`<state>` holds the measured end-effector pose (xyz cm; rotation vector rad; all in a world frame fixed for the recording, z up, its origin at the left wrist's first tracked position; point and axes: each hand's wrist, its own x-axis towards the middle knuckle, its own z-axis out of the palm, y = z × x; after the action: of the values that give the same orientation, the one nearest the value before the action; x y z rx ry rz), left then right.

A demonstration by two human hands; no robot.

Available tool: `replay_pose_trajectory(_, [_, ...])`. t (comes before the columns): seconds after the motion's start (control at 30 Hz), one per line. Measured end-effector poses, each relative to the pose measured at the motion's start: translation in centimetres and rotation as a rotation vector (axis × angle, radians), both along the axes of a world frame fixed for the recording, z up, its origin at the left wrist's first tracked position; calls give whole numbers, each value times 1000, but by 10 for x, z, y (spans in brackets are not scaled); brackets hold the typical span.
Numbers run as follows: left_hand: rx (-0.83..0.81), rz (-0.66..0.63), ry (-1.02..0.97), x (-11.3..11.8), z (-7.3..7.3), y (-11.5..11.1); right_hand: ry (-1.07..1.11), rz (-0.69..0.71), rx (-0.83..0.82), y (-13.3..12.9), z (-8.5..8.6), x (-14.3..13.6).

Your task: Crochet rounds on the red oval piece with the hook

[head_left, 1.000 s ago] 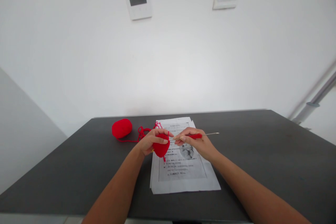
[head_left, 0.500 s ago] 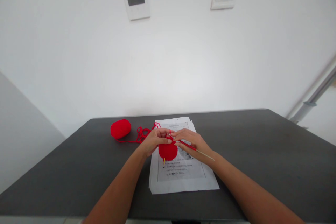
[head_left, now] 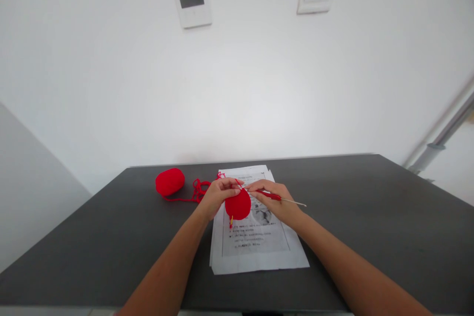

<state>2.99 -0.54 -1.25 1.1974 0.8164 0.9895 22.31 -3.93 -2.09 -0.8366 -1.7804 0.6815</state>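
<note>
My left hand is closed on the upper left edge of a round red crochet piece, pinching it between thumb and fingers. A strand of red yarn runs over the left fingertips. In my right hand is a crochet hook with a red grip and thin metal ends. Its tip meets the top edge of the piece, though the exact stitch is too small to make out. A small yellow stitch marker hangs from the piece's lower edge.
A red yarn ball lies at the left on the dark table. Loose loops of yarn trail from it toward my left hand. Printed sheets lie beneath my hands. A white wall rises behind the table.
The crochet piece has shifted slightly up. The hook has swung to a flatter angle, with its rear end higher and farther right. Both hands keep their hold.
</note>
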Motion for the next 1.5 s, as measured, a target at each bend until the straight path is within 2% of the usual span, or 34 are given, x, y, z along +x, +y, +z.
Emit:
replay_pose_trajectory(0.13, [-12,-3,39,4,10,8,76,10,-6,5,3,1])
replay_pose_trajectory(0.23, [21,-28,95,9,34,18,168,-7,2,12,17,3])
replay_pose_trajectory(0.37, [100,-31,149,17,75,31,283,-48,-33,25,47,6])
replay_pose_trajectory(0.43, [150,-10,112,21,91,35,326,-21,-49,31,65,7])
replay_pose_trajectory(0.57, [205,20,-3,27,113,37,366,3,7,39,97,10])
replay_pose_trajectory(0.67, [255,40,-28,29,123,37,363,13,48,41,113,12])
replay_pose_trajectory(0.87, [275,115,35,27,134,32,289,103,64,43,121,21])
replay_pose_trajectory(1.07, [264,105,89,27,137,26,266,196,32,42,119,28])
replay_pose_trajectory(1.2, [285,119,141,29,137,24,148,169,70,38,120,33])
replay_pose_trajectory(1.5, [433,269,295,30,131,19,-158,84,189,30,124,36])
